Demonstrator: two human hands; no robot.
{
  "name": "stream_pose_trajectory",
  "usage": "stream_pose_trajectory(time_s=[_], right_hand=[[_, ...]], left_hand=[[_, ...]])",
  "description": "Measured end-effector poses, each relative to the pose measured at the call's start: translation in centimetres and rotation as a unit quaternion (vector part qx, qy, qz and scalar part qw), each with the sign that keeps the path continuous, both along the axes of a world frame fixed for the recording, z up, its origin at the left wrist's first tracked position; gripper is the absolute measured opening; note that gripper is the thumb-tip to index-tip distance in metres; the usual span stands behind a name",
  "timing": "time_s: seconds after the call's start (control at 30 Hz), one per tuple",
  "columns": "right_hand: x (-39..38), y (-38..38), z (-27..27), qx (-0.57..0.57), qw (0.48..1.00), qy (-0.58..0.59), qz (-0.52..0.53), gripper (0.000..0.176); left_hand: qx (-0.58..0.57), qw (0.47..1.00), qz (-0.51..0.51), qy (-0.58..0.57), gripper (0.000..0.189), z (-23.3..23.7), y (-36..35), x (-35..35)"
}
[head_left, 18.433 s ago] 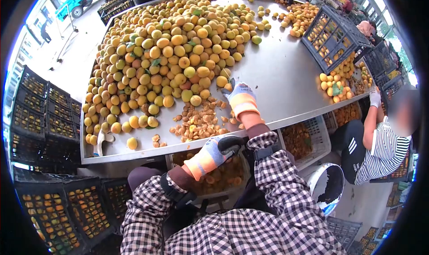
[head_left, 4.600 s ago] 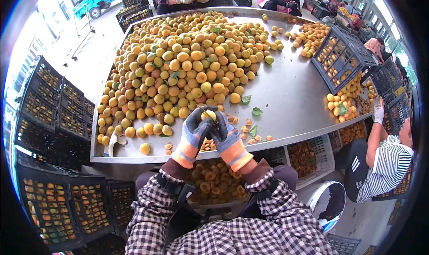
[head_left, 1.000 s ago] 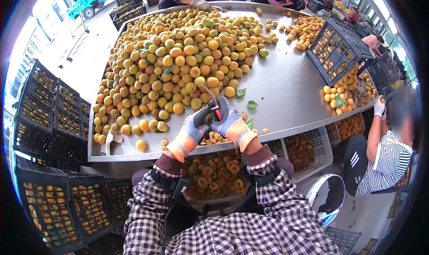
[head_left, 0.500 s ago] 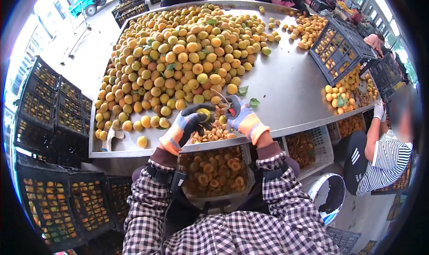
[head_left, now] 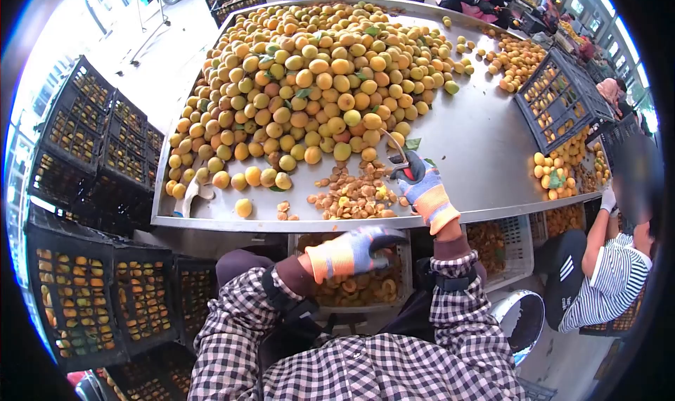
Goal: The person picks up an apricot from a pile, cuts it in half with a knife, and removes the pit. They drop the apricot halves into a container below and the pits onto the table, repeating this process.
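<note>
My left hand [head_left: 358, 252], in an orange and blue glove with black fingers, is over a crate of apricot halves [head_left: 365, 288] below the table edge. Its thumb is stretched out and its fingers point down; I see no fruit in them. My right hand [head_left: 422, 186], gloved alike, is closed round a red-handled tool with a thin curved metal end [head_left: 396, 144], at the near side of the table. To its left lies a heap of small brown apricot stones and scraps [head_left: 355, 193]. A large pile of whole apricots [head_left: 302, 84] rises behind both hands.
The metal table [head_left: 471, 141] has a raised rim. On its right a black crate [head_left: 555, 98] lies tilted, spilling apricots. Stacked crates [head_left: 77, 302] stand at left. A white bucket [head_left: 519, 320] and a seated person in a striped shirt [head_left: 612, 274] are at right.
My left hand has moved down and right from the table to above the crate; the greenish apricot it held is out of sight. My right hand still grips the tool. The view has shifted.
</note>
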State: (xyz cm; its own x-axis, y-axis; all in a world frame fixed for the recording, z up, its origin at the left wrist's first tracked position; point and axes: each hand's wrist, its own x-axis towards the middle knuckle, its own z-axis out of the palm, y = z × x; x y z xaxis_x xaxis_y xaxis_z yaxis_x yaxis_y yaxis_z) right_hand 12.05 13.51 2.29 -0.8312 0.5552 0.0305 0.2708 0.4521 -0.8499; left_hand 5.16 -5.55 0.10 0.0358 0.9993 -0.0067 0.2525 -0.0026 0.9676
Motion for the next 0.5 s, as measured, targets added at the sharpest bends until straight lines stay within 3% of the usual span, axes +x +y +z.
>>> stream_pose_trajectory(time_s=[0.03,0.07,0.1,0.17,0.2,0.23,0.27,0.37,0.5], right_hand=[[-0.1,0.0,0.2,0.002,1.000,-0.006,-0.008,0.035],[-0.2,0.1,0.2,0.003,1.000,-0.013,-0.017,0.035],[-0.1,0.2,-0.2,0.000,1.000,-0.016,-0.016,0.035],[-0.2,0.5,-1.1,-0.052,0.997,0.056,-0.005,0.036],[-0.2,0.4,-0.3,-0.045,0.999,0.026,0.004,0.038],[-0.2,0.3,-0.4,-0.046,0.999,0.028,0.003,0.038],[-0.4,0.3,-0.5,-0.040,0.999,0.021,0.009,0.037],[-0.7,0.7,-2.2,-0.083,0.995,0.056,0.017,0.036],[-0.9,1.5,-5.3,-0.036,0.998,0.058,0.007,0.041]], left_hand=[[-0.002,0.994,0.073,0.084,0.040,1.1,0.0,-0.9],[0.012,0.990,0.136,0.017,0.034,1.6,0.0,-1.7],[0.031,0.979,0.201,0.031,0.032,0.0,0.1,-3.0],[0.075,0.919,0.324,0.211,0.036,-1.6,0.4,-7.2],[0.077,0.840,0.400,0.358,0.036,-0.4,0.4,-8.7],[-0.034,0.784,0.400,0.474,0.040,-0.3,1.1,-10.9],[-0.019,0.733,0.436,0.522,0.041,-1.5,1.6,-12.4],[-0.211,0.709,0.360,0.568,0.034,-2.6,3.2,-14.3],[-0.214,0.689,0.373,0.584,0.029,-4.5,4.1,-13.9]])
